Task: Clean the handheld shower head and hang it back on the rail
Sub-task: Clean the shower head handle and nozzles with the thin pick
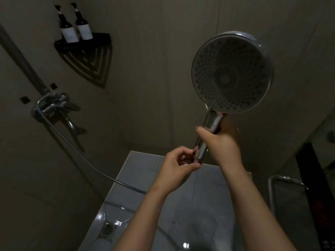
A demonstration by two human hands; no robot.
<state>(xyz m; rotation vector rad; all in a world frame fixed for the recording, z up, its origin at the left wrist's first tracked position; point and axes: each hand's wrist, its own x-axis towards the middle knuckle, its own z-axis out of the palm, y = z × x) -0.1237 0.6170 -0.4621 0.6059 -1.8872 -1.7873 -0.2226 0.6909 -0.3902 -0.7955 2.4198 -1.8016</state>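
Note:
The chrome handheld shower head (232, 71) is held upright, its round dotted spray face turned toward me. My right hand (220, 142) is wrapped around its handle. My left hand (179, 163) pinches the lower end of the handle, where the hose joins. The grey hose (76, 149) runs from there down and left to the chrome mixer tap (54, 104) on the left wall. The vertical rail (20, 57) rises from the tap toward the upper left.
A black corner shelf (83, 42) carries two dark pump bottles (74, 26) with white labels. A wet tiled floor (137, 171) with a square drain (108, 230) lies below. A chrome bar (282, 180) stands at the right beside a dark doorway.

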